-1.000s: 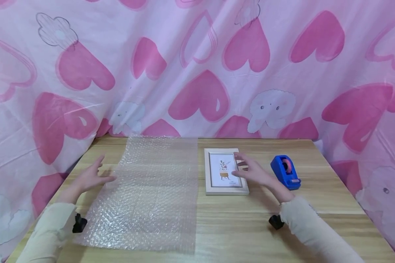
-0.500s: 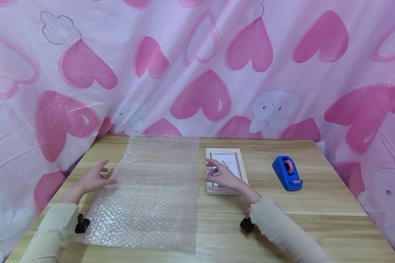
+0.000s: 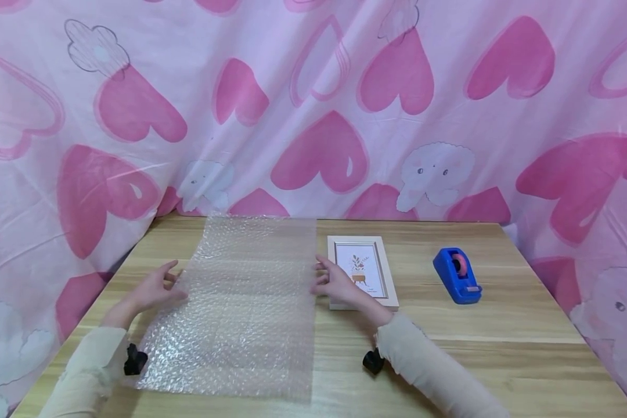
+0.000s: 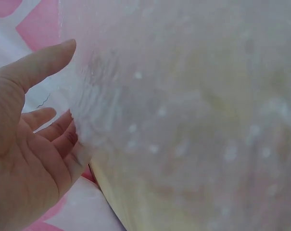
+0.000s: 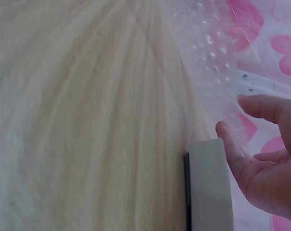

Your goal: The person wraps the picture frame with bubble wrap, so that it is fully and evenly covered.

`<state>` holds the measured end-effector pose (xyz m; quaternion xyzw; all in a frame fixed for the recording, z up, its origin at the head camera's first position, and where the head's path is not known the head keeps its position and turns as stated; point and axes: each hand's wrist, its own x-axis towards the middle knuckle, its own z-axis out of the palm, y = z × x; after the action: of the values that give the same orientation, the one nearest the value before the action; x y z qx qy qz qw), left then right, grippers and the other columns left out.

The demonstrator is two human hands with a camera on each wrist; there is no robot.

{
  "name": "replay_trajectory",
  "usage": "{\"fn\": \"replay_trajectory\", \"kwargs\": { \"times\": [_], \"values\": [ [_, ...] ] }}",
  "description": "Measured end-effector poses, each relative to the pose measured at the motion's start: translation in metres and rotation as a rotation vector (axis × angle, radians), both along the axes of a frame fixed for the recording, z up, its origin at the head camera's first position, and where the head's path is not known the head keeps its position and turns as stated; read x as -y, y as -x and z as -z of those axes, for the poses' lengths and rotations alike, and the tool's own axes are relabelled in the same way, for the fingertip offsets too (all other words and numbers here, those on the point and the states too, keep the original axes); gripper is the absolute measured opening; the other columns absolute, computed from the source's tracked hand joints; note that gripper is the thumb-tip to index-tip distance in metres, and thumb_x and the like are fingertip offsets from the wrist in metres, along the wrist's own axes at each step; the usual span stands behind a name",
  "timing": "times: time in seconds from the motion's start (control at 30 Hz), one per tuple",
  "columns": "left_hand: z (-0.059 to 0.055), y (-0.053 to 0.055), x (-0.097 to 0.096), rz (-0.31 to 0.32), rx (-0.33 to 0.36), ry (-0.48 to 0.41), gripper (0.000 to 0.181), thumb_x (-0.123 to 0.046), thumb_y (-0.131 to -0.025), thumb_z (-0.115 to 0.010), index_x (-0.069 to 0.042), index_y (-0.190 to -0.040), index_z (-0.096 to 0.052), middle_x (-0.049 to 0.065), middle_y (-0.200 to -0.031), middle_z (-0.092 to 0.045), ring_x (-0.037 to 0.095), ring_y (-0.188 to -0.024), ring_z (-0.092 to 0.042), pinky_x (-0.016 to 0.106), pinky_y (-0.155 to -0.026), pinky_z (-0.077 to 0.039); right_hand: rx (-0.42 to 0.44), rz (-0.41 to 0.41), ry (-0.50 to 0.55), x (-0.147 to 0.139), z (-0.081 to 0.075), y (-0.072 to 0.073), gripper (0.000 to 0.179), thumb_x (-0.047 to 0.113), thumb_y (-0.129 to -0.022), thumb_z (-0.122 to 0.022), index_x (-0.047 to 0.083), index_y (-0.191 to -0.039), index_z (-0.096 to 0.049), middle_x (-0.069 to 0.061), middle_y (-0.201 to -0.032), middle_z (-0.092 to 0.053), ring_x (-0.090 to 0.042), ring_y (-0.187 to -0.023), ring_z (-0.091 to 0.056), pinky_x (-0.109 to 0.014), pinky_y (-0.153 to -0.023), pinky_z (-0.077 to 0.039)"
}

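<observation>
A clear sheet of bubble wrap (image 3: pixel 245 307) lies flat, long side running away from me. My left hand (image 3: pixel 154 289) is at its left edge, fingers and thumb apart. In the left wrist view the left hand's fingers (image 4: pixel 63 134) reach the wrap's edge, tips partly hidden behind it, while the thumb stays free. At the right edge is my right hand (image 3: pixel 337 284), its thumb and fingers also parted, as the right wrist view shows. Its wrist passes over the lower left part of a pale picture frame (image 3: pixel 389 273) holding a plant print.
A blue tape dispenser (image 3: pixel 456 278) with a pink roll stands right of the frame on the wooden table (image 3: pixel 475 360). Behind the table hangs a pink heart-patterned cloth (image 3: pixel 319 157). A small black wrist camera (image 3: pixel 373 361) sits under the right sleeve.
My right hand has moved left, from the picture frame's right side across it to the bubble wrap's right edge. The left hand has shifted slightly right and nearer me. Frame and wrap lie unchanged.
</observation>
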<state>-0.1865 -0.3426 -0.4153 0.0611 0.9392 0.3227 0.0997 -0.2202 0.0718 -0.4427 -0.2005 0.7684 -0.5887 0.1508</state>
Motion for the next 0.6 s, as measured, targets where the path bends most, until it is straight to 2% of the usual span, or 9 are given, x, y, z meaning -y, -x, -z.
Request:
{"fn": "replay_trajectory", "kwargs": {
  "times": [0.2,0.37,0.5,0.6],
  "values": [
    [0.004,-0.001,0.000,0.039,-0.023,-0.033,0.079,-0.011,-0.073,-0.072,0.019,-0.130,-0.027,0.027,-0.095,-0.057,0.031,-0.081,-0.058,0.038,-0.067,-0.052,-0.013,0.033,0.001,0.006,0.003,-0.003,0.084,-0.014,-0.073,-0.062,-0.008,-0.141,-0.014,-0.028,-0.130,-0.041,-0.032,-0.087,-0.062,-0.025,-0.071,-0.054],
    [0.008,0.000,-0.002,0.064,-0.034,-0.057,0.072,-0.005,-0.072,-0.072,0.020,-0.127,-0.031,0.019,-0.089,-0.057,0.022,-0.076,-0.055,0.029,-0.059,-0.050,-0.045,0.032,0.008,0.005,0.001,-0.009,0.084,-0.018,-0.071,-0.061,-0.009,-0.140,-0.014,-0.032,-0.129,-0.039,-0.036,-0.084,-0.061,-0.025,-0.069,-0.054],
    [0.005,0.004,-0.008,0.079,-0.050,-0.063,0.070,0.000,-0.072,-0.071,0.018,-0.127,-0.032,0.019,-0.088,-0.055,0.020,-0.071,-0.055,0.028,-0.055,-0.050,-0.051,0.043,0.030,0.002,-0.003,-0.017,0.084,-0.020,-0.069,-0.059,-0.011,-0.140,-0.014,-0.036,-0.127,-0.038,-0.041,-0.082,-0.059,-0.026,-0.065,-0.054],
    [0.001,0.011,-0.014,0.104,-0.084,-0.034,0.065,0.004,-0.070,-0.068,0.018,-0.125,-0.036,0.018,-0.085,-0.055,0.018,-0.068,-0.052,0.027,-0.053,-0.048,-0.048,0.065,0.024,0.001,-0.003,-0.025,0.085,-0.020,-0.069,-0.059,-0.009,-0.140,-0.014,-0.035,-0.126,-0.038,-0.036,-0.080,-0.060,-0.024,-0.064,-0.054]
  ]
}}
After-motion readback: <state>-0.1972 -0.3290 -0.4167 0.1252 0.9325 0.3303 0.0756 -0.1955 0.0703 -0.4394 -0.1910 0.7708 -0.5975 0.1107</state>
